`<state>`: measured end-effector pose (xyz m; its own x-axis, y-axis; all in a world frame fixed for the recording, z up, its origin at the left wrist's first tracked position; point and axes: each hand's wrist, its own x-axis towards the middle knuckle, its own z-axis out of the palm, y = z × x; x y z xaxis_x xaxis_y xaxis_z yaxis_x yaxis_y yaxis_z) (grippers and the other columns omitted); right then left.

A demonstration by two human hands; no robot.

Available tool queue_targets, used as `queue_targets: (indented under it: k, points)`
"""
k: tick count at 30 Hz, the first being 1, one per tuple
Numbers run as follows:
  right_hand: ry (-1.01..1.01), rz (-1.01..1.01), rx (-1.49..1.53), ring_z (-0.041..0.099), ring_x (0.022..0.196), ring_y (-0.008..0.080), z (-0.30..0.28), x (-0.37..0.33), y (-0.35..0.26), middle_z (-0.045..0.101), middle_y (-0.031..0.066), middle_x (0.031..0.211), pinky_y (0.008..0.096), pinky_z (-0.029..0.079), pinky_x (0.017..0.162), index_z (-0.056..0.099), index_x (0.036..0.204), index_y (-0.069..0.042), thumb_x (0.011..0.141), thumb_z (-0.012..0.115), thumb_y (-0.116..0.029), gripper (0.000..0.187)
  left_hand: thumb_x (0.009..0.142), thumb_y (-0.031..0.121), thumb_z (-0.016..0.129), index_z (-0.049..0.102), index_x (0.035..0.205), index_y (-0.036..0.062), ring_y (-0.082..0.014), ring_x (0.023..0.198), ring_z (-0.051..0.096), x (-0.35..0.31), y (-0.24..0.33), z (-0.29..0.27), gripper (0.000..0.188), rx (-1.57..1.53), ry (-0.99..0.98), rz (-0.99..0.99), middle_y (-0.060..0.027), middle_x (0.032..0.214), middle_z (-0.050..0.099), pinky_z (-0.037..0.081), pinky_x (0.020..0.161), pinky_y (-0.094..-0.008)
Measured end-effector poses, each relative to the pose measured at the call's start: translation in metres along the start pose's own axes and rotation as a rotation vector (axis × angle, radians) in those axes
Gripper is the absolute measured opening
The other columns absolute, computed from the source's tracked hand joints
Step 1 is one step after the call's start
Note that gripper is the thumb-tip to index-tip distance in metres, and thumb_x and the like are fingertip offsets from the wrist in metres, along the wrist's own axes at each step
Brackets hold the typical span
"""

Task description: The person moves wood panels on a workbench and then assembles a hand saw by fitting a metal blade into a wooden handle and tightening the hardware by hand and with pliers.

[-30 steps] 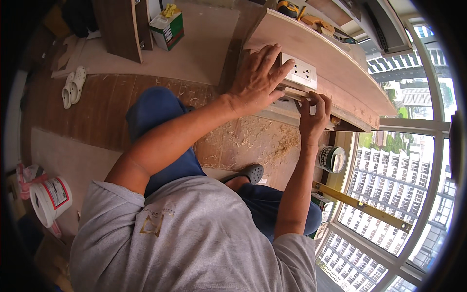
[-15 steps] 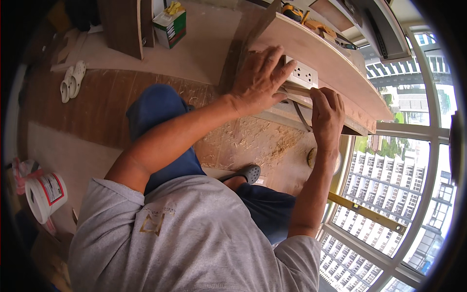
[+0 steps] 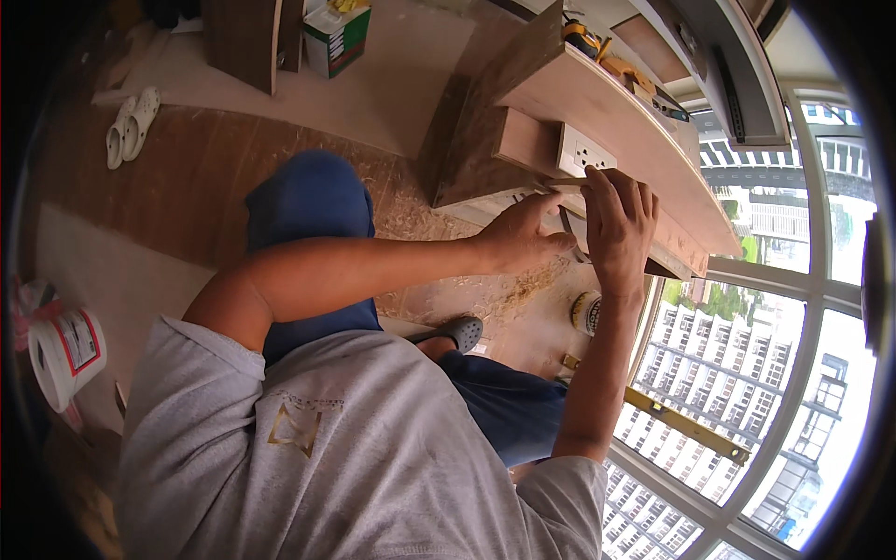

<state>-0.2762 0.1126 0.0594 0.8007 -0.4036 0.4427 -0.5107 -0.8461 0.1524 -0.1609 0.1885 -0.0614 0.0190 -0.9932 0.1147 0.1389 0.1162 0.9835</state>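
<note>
My right hand (image 3: 621,224) is closed on a thin, pale wooden-looking strip (image 3: 567,183), pinched between thumb and fingers. The strip points left, just under a white double power socket (image 3: 586,152) set in the wooden unit (image 3: 644,140). My left hand (image 3: 525,235) is below the strip's left end, close to the unit's lower edge. Its thumb and forefinger are apart, with nothing visible held; the other fingers are partly hidden. Beside it hangs a dark cable (image 3: 566,222). A small wooden block (image 3: 525,142) projects left of the socket.
A tape measure (image 3: 581,37) and other tools lie on the unit's top. Wood shavings (image 3: 523,294) litter the floor. A yellow spirit level (image 3: 686,425) leans by the window; a tub (image 3: 586,314) stands near my right forearm. A white bucket (image 3: 65,355) is at left.
My left hand has come down from beside the socket to below the strip, uncovering the wooden block. My right hand keeps the strip near the socket. The view has shifted slightly.
</note>
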Motion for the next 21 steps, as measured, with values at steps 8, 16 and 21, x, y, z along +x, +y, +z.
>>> queue_targets:
  k: [8, 16, 21]
  points:
    - [0.116, 0.168, 0.076, 0.064, 0.097, 0.0244, 0.001, -0.004, -0.005, 0.065, 0.0113, 0.114, 0.0400, 0.050, 0.087, 0.070, 0.116, -0.007, 0.080, 0.079, -0.005, 0.037, 0.098, 0.024, 0.065, 0.057, 0.130, -0.0002, -0.0146, 0.092, 0.065, 0.012, 0.027, -0.013, 0.041, -0.537, -0.089, -0.343, -0.0088, 0.107, 0.065, 0.053, 0.077, -0.0274]
    - [0.184, 0.631, 0.274, 0.065, 0.093, 0.0227, 0.034, -0.050, 0.005, 0.064, 0.0139, 0.116, 0.0340, 0.055, 0.080, 0.068, 0.119, -0.002, 0.087, 0.071, 0.001, 0.032, 0.102, 0.022, 0.056, 0.054, 0.130, -0.0003, -0.0194, 0.098, 0.066, 0.020, 0.036, -0.016, 0.036, -0.634, -0.015, -0.521, -0.0105, 0.117, 0.063, 0.052, 0.083, -0.0329]
    - [0.187, 0.657, 0.291, 0.065, 0.090, 0.0207, 0.048, -0.064, 0.022, 0.064, 0.0128, 0.117, 0.0332, 0.054, 0.080, 0.068, 0.119, -0.002, 0.090, 0.066, 0.001, 0.030, 0.103, 0.021, 0.053, 0.052, 0.133, -0.0023, -0.0206, 0.105, 0.066, 0.018, 0.031, -0.013, 0.038, -0.701, 0.032, -0.553, -0.0110, 0.123, 0.060, 0.051, 0.086, -0.0317]
